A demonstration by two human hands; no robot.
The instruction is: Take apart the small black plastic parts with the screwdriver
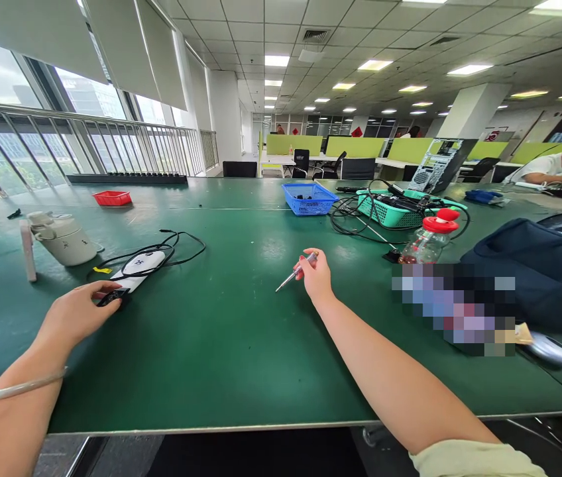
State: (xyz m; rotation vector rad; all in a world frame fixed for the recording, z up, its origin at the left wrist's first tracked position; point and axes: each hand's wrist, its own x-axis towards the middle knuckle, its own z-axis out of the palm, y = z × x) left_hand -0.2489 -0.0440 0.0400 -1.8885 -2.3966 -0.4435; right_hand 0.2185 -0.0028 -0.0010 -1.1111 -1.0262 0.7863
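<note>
My right hand (317,271) is closed around a screwdriver (291,278) with a metallic, pinkish handle, its thin shaft pointing down and left above the green tabletop. On the left, my left hand (82,310) is closed on a small black piece (113,298), whose exact kind I cannot make out. That piece is at the near end of a long white device (140,265) with dark markings, lying on the table. Looped over and around the device is a black cable (196,246), with a small yellow tag (103,270) by its left side.
A pale lidded cup (65,240) stands left, near a red basket (112,198). Farther back are a blue basket (309,200) and a green basket (394,215) with cables. A red-lidded jar (427,242) and dark bag (534,271) stand right. Another person (542,167) sits far right.
</note>
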